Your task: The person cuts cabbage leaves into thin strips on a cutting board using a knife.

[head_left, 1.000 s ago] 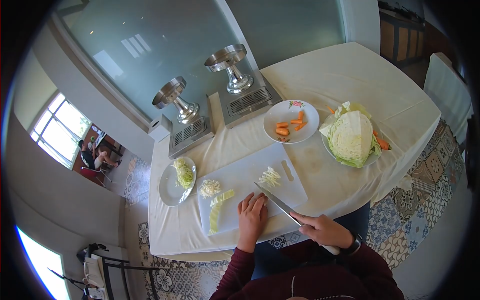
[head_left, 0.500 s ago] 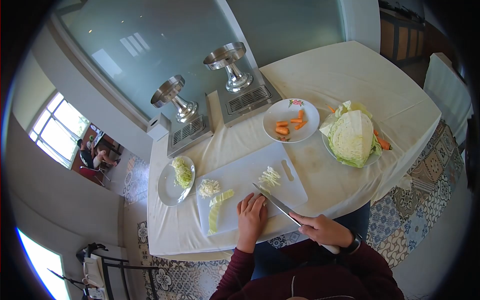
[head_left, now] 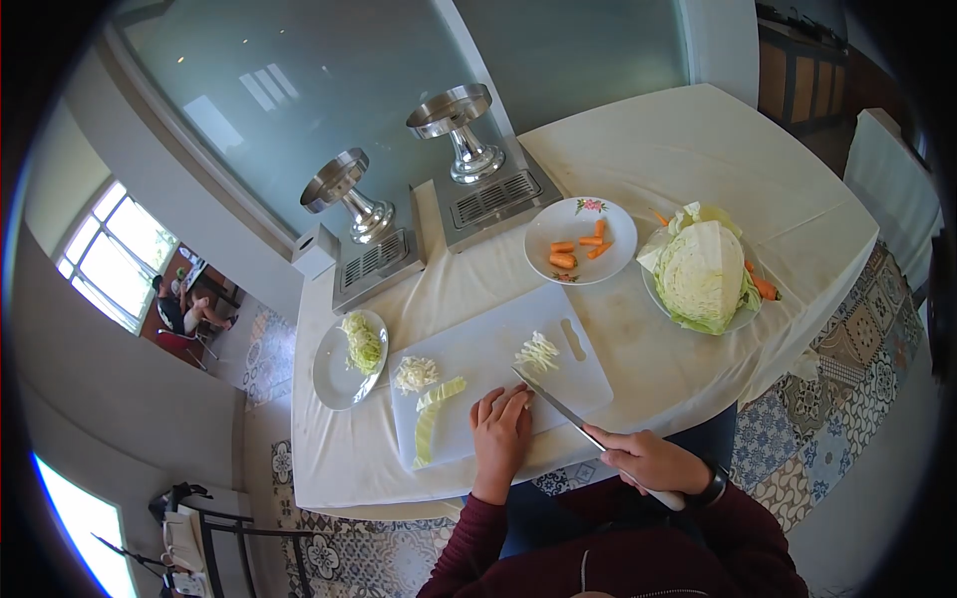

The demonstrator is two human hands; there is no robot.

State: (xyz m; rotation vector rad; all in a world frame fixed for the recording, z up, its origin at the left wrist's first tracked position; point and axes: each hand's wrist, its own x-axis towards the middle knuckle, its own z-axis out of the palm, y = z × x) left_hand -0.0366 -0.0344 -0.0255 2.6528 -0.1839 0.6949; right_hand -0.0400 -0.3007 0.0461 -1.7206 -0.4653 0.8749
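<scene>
My right hand is wrapped round the handle of a kitchen knife, its blade slanting forward and left over the white cutting board. Close beside the blade, the curled fingers of my left hand press down on a small piece of cabbage, mostly hidden under them. Shredded cabbage lies just beyond the knife tip. Farther left on the board are a second heap of shreds and a pale green cabbage strip.
A plate with cut cabbage stands left of the board. Behind it, a flowered bowl holds carrot pieces. At right, a large cabbage and carrots share a plate. Two metal stands line the back edge. Someone sits far left.
The knife and my right hand have shifted slightly; the blade tip now lies a little farther right. My left hand stays in nearly the same place on the board.
</scene>
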